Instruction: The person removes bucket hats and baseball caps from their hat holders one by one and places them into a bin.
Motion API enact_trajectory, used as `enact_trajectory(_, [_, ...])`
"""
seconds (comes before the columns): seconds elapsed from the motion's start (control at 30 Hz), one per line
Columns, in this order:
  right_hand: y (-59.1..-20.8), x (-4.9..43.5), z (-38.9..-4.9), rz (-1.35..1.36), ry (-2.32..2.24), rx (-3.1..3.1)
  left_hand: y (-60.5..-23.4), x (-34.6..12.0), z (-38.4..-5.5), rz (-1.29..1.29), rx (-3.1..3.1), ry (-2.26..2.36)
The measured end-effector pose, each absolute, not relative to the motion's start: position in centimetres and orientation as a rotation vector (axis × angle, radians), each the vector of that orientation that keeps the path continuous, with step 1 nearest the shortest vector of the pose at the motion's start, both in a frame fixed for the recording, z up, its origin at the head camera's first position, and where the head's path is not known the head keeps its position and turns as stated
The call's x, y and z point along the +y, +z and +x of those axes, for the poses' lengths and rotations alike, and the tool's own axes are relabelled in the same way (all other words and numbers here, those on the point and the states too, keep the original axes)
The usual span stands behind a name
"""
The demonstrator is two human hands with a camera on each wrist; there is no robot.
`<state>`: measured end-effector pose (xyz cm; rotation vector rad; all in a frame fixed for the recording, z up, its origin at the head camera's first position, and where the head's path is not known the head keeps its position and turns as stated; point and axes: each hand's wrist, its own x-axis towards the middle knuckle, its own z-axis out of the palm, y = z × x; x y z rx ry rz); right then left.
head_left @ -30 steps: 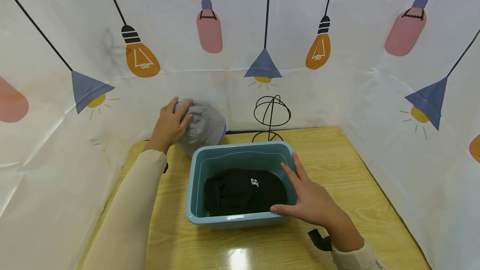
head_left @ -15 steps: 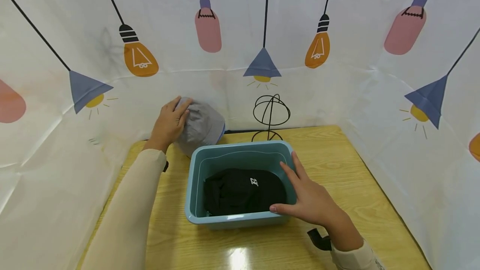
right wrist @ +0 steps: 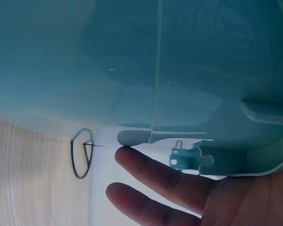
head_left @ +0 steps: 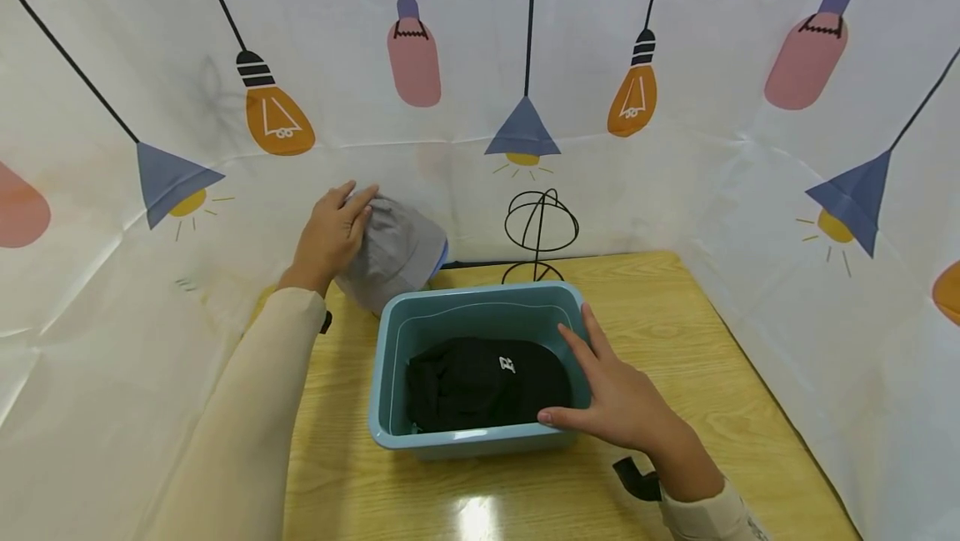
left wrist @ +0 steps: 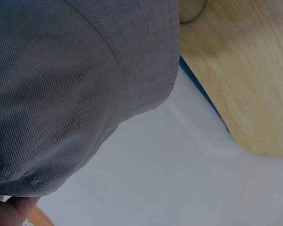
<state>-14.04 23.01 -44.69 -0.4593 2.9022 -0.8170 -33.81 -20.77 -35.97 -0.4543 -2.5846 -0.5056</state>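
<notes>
At the back left of the table, my left hand (head_left: 330,234) holds a grey cap (head_left: 397,249) by its top. The cap has a blue edge under its brim. In the left wrist view, fingertips (left wrist: 12,212) grip the cloth at the lower left, below the stitched brim (left wrist: 151,52). A blue-green plastic bin (head_left: 468,441) stands in front, with a black cap (head_left: 491,383) with a white logo lying inside. My right hand (head_left: 622,399) rests at the bin's right side, thumb at the front rim. Its fingers (right wrist: 165,181) are extended along the outer wall.
Behind the bin stands a black wire hat stand (head_left: 542,228). Part of a wire ring (left wrist: 195,16) shows near the grey cap's brim. A white sheet (head_left: 465,174) printed with lamps borders the back and sides of the wooden table (head_left: 645,299).
My left hand has shifted slightly left and up, and the grey cap has moved with it. The right hand, the bin and the black cap stay as they were.
</notes>
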Motion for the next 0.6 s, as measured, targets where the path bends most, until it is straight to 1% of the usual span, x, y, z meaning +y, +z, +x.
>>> enact_trajectory(0.6, [-44.93,23.05,-14.16,-0.461,-0.811,2.922,-35.76,-20.43,-34.06,-0.421,-2.590,-0.465])
